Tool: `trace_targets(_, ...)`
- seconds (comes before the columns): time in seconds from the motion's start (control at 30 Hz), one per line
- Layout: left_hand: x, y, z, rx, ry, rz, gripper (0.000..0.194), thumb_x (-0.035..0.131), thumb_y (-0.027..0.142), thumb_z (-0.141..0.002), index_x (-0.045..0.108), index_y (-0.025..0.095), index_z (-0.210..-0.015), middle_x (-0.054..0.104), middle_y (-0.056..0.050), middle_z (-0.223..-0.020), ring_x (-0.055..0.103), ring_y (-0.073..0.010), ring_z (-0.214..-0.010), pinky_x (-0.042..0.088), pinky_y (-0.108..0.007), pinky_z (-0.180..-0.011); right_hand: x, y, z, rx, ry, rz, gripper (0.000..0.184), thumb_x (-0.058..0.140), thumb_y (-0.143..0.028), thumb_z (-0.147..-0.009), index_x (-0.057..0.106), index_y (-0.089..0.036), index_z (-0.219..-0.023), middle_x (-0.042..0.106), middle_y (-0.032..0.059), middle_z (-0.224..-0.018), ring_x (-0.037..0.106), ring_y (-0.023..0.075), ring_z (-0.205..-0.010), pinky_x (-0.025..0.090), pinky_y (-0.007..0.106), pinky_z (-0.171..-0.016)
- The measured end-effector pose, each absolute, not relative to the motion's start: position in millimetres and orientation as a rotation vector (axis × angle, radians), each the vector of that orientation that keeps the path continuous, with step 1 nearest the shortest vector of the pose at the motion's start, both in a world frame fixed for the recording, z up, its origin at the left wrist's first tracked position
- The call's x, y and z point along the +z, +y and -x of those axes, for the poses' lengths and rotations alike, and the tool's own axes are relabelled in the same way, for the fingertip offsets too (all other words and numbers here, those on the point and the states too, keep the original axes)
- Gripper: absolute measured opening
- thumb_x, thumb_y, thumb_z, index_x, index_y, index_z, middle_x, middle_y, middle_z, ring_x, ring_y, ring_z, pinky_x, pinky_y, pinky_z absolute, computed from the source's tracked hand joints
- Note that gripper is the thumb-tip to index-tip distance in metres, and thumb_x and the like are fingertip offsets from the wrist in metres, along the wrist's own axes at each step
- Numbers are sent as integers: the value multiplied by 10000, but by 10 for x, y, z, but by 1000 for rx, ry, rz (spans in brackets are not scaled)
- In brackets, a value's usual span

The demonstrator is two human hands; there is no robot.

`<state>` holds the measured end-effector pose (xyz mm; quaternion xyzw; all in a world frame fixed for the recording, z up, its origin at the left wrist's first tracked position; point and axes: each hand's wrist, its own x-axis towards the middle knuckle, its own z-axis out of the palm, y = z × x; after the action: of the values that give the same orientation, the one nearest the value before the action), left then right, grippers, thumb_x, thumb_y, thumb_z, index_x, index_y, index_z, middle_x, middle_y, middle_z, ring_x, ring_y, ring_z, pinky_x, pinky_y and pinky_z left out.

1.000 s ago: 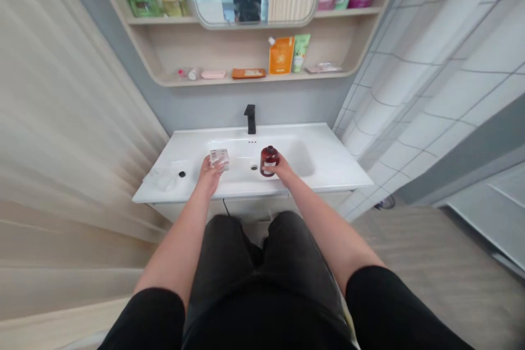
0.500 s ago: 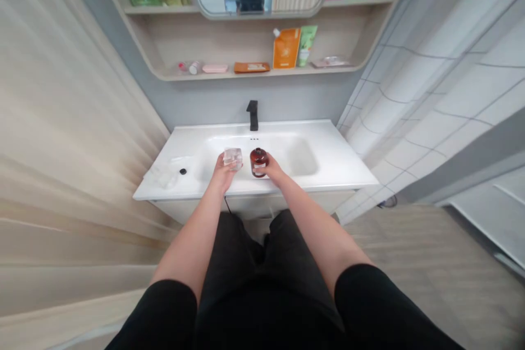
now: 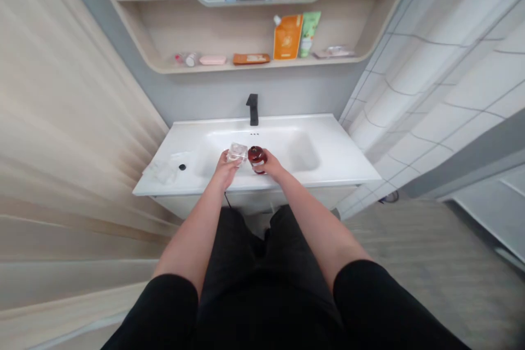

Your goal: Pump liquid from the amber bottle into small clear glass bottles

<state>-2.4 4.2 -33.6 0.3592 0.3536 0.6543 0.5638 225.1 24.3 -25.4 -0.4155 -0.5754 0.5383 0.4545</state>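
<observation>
Alignment step, I judge: left hand (image 3: 225,170) gripping the clear container (image 3: 237,151), right hand (image 3: 273,164) the amber bottle (image 3: 255,155) — any tilt calls for steadiness.

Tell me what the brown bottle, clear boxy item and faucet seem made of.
Brown bottle: glass or plastic, glossy, judging by its highlights. Clear boxy item: plastic or glass, smooth, see-through with pale glints. Faucet: probably metal, matte black, showing little shine.

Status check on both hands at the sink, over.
Left hand gripping clear container. Right hand gripping brown bottle. Container and bottle close together, contact unclear. Black faucet behind them, not between.
</observation>
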Motion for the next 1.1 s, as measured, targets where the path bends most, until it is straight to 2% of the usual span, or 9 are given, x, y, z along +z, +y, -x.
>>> trace_targets(0.2, -302, 26, 10, 1537, 879, -873, 877, 1089, 303, -517, 632, 321, -1265, 776, -34, -1243, 761, -257, -1140, 561, -392, -987, -293, 257, -2234, 1351, -1417, 1007, 811, 982, -263, -529, 693, -252, -1286, 851, 31, -1152, 789, 301, -1107, 640, 490, -1055)
trace_targets(0.43, -212, 7, 4, 1546, 935, -956, 881, 1080, 319, -534, 633, 297, -1293, 743, -47, -1274, 723, -253, -1161, 555, -407, -1053, -365, 295, -2229, 1312, -1449, 1012, 811, 984, -257, -547, 691, -245, -1303, 846, 20, -1151, 793, 283, -1094, 625, 503, -1109)
trace_targets(0.57, -187, 38, 31, 1556, 954, -994, 890, 1091, 321, -515, 637, 280, -1279, 741, -38, -1232, 719, -236, -1101, 562, -398, -1032, -392, 306, -2224, 1316, -1459, 1002, 836, 988, -236, -557, 687, -238, -1337, 848, 29, -1168, 804, 286, -1109, 632, 493, -1113)
trace_targets(0.77, -165, 84, 79, 1571, 957, -1071, 848, 1095, 293, -509, 663, 291, -1239, 748, -15, -1161, 722, -213, -998, 593, -362, -922, -377, 283, -2222, 1266, -1479, 1040, 775, 974, -192, -584, 693, -264, -1303, 855, 5, -1121, 824, 288, -1088, 667, 494, -1073)
trace_targets(1.1, -163, 141, 141, 1572, 1010, -1174, 842, 1082, 296, -522, 681, 307, -1262, 740, -20, -1210, 737, -223, -1029, 607, -372, -932, -334, 275, -2210, 1247, -1473, 1078, 784, 984, -164, -570, 699, -250, -1295, 856, 10, -1152, 822, 288, -1104, 654, 491, -1099)
